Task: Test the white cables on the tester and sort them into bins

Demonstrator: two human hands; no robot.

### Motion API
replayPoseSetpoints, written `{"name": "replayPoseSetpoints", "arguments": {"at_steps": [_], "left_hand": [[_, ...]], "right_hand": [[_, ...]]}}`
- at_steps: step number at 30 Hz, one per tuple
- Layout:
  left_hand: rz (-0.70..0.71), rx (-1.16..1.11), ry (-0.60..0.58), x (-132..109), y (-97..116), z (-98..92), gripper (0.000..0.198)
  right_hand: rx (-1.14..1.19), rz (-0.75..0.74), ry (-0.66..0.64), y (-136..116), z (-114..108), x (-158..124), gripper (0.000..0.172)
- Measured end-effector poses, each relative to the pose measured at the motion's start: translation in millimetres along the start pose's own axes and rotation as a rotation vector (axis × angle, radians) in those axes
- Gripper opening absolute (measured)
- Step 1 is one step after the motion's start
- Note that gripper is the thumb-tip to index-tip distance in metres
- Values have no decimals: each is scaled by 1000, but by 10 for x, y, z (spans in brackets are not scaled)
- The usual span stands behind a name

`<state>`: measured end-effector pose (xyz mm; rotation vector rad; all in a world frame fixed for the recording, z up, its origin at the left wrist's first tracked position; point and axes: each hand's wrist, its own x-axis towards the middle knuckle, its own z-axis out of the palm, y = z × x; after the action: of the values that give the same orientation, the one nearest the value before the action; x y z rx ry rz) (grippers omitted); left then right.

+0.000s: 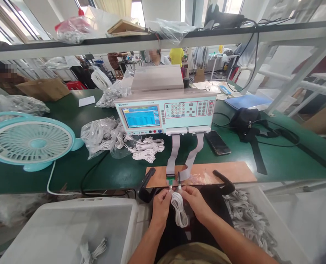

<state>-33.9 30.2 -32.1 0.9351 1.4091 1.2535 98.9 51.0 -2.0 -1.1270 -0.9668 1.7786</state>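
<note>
1. Left of our grip, a white bin holds a few white cables.
2. Our left hand and right hand each pinch one end of the coiled cable, which hangs between them.
3. Right of the grip, a second bin is heaped with cable bundles.
4. Just above the grip, ribbon leads rise to the tester.

1. The coiled cable between my left hand and right hand is plain white
2. The ribbon cables just above my fingers are flat grey
3. The board beyond my hands is copper-brown
4. The tester past it is pale cream, its screen blue, its keypad edged in red
5. The table mat around it is dark green
6. Far off my left hand, the fan is turquoise with a white grille
7. Beyond my right hand, the phone and bag are black
</note>
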Motion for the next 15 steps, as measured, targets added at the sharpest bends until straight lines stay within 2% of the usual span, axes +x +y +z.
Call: {"name": "replayPoseSetpoints", "arguments": {"at_steps": [9, 13, 15], "left_hand": [[-68, -135, 57, -25, 44, 104, 31], [-5, -5, 72, -27, 65, 125, 33], [47, 79, 50, -97, 147, 51, 37]], "right_hand": [[-15, -28, -8, -51, 19, -13, 34], [-35, -2, -9, 38, -29, 6, 24], [-57, 15, -18, 97, -69, -1, 20]]}}
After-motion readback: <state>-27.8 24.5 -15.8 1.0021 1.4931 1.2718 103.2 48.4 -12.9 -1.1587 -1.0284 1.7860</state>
